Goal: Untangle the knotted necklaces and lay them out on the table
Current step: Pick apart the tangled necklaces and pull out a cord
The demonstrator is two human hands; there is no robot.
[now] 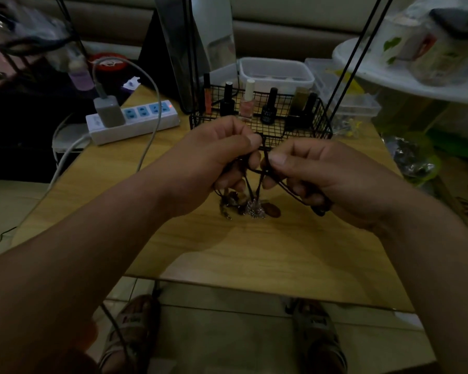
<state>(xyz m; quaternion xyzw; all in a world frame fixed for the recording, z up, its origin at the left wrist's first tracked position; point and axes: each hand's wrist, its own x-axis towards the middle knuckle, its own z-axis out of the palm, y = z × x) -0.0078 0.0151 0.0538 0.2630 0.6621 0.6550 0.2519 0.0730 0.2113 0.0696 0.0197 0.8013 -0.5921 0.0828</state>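
Note:
A tangle of dark-corded necklaces (257, 182) hangs between my two hands above the wooden table (268, 252). My left hand (214, 160) pinches the cords near the top between thumb and forefinger. My right hand (316, 176) pinches the cords just to the right, its lower fingers curled around a dark strand. Several pendants (250, 207), one clear and one brown oval, dangle down and touch the tabletop. Where the cords cross inside my palms is hidden.
A black wire basket (303, 130) with nail polish bottles stands just behind my hands. A white power strip (135, 121) with a charger and cable lies at the back left. Clear plastic boxes (277, 72) sit behind the basket. My feet show under the table's near edge.

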